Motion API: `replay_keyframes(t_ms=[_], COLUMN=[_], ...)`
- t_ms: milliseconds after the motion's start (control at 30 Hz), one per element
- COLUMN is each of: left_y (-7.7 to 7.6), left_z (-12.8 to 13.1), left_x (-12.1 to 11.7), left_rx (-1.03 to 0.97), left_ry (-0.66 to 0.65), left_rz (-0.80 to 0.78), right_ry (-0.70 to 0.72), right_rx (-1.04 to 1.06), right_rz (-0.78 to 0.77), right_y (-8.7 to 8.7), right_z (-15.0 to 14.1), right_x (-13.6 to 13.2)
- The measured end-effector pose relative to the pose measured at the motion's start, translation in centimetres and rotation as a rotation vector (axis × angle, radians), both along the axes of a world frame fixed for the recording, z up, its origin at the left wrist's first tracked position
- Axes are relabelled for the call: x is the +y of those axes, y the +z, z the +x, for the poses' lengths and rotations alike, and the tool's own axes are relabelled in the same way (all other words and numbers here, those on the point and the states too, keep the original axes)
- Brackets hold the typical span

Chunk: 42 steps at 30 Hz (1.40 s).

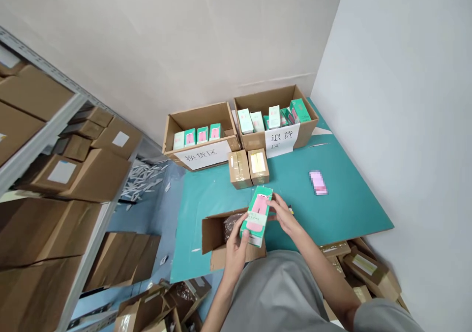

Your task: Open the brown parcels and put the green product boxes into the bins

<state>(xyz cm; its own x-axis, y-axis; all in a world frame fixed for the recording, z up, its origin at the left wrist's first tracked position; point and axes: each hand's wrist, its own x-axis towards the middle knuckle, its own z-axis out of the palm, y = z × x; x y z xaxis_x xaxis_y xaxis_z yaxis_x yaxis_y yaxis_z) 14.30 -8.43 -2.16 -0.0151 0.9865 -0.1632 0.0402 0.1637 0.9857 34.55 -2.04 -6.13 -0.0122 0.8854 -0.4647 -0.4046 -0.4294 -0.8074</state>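
A green box with a pink bottle-like picture (257, 213) is held up, tilted, between both hands above the table's near side. My left hand (236, 241) is closed around its lower left edge. On its upper right side, the fingers of my right hand (282, 213) grip it. Below the box stands an open cardboard carton (213, 236) with its flaps spread. Bubble wrap (230, 227) shows inside the carton, partly hidden by my left hand. Two small taped cardboard boxes (239, 168) (258, 166) stand just beyond the green box.
At the back of the green table (346, 199) stand two cartons (229, 120) (308, 131) of similar boxes, each with a handwritten paper sign. A blurred pink item (318, 182) lies to the right. Shelves (79, 113) of cardboard boxes line the left; more boxes (372, 268) lie below the table.
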Motion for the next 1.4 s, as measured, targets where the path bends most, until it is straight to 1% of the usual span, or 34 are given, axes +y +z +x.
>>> replay_keyframes(t_ms=[100,167,300,333,400,433,500,600,667,733,800,867,933,1000,1100,1200,1267,1333,1400], left_y=[0.1,0.2,0.0,0.0,-0.3,-0.4,-0.6,-0.1,0.9,2.4,3.8,4.7,5.1,5.1,5.0,5.3,5.7,5.8,5.5], left_z=[-0.7,-1.1,-0.7,-0.4,0.8,1.6,3.8,8.5,12.4,16.0,18.6,19.6,18.7,16.1,10.2,4.0,0.4,-2.5,-4.4], left_x=[1.6,3.0,6.0,6.9,9.2,10.7,14.5,21.6,26.2,30.1,32.8,34.6,35.8,36.8,38.5,40.3,41.2,41.8,42.3], left_rx=[-0.042,-0.036,-0.078,-0.081,-0.067,-0.059,-0.068,-0.134,-0.148,-0.169,-0.186,-0.189,-0.183,-0.151,-0.067,0.002,0.063,0.143,0.203], left_ry=[-0.037,-0.086,-0.195,-0.216,-0.243,-0.255,-0.276,-0.286,-0.301,-0.292,-0.252,-0.222,-0.187,-0.134,-0.024,0.078,0.131,0.164,0.177], left_rz=[-0.224,-0.309,-0.392,-0.387,-0.329,-0.287,-0.214,-0.107,-0.028,0.038,0.093,0.134,0.192,0.27,0.351,0.36,0.35,0.315,0.266], right_ry=[0.011,-0.003,-0.13,-0.153,-0.174,-0.177,-0.178,-0.167,-0.172,-0.2,-0.221,-0.227,-0.2,-0.142,-0.05,0.006,0.055,0.12,0.166], right_rx=[-0.062,-0.089,-0.158,-0.169,-0.18,-0.185,-0.207,-0.278,-0.347,-0.427,-0.49,-0.513,-0.497,-0.456,-0.377,-0.303,-0.282,-0.293,-0.317], right_rz=[0.067,0.081,0.098,0.12,0.18,0.209,0.262,0.352,0.419,0.458,0.464,0.48,0.505,0.53,0.574,0.625,0.638,0.617,0.567], right_y=[0.6,0.5,-0.6,-0.8,-1.0,-0.9,-0.1,2.1,4.1,6.1,7.8,8.9,9.4,9.4,9.1,8.7,8.6,8.3,7.9], right_z=[0.3,0.4,0.4,0.6,1.1,1.6,2.8,5.7,8.1,10.4,12.3,13.1,12.6,10.6,5.1,-1.5,-5.4,-8.4,-10.4], right_x=[1.2,1.9,3.1,3.5,4.6,5.4,7.5,12.0,15.4,18.6,21.0,22.7,24.0,25.2,28.0,31.3,33.2,34.6,35.7])
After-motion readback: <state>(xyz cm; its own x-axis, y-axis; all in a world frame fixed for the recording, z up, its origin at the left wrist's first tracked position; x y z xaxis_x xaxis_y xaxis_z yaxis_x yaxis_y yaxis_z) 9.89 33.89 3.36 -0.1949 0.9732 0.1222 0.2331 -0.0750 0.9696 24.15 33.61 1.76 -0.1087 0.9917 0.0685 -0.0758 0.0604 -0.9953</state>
